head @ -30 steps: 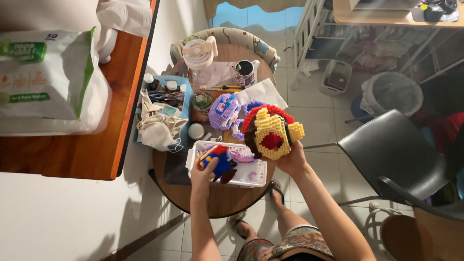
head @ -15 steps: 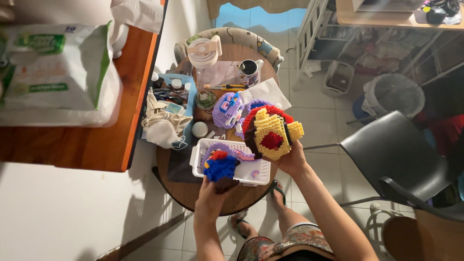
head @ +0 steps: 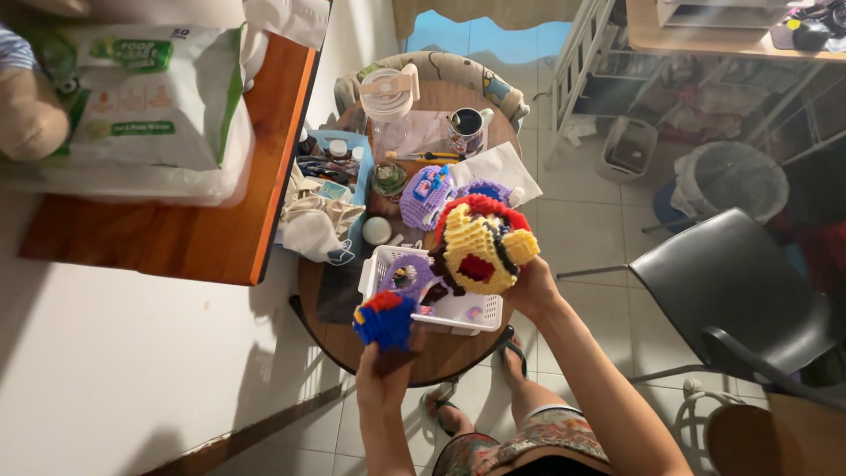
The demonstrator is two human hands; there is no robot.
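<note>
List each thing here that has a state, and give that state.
Left hand: shut on blue block figure, lifted clear of the basket.
Right hand: holding yellow block figure above the table.
White basket: on round table, purple piece inside.
Mug: upright.

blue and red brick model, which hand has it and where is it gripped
The left hand holds the small blue and red toy-brick model from beneath, at its lower end. The right hand grips the large yellow and red toy-brick model by its underside.
</note>
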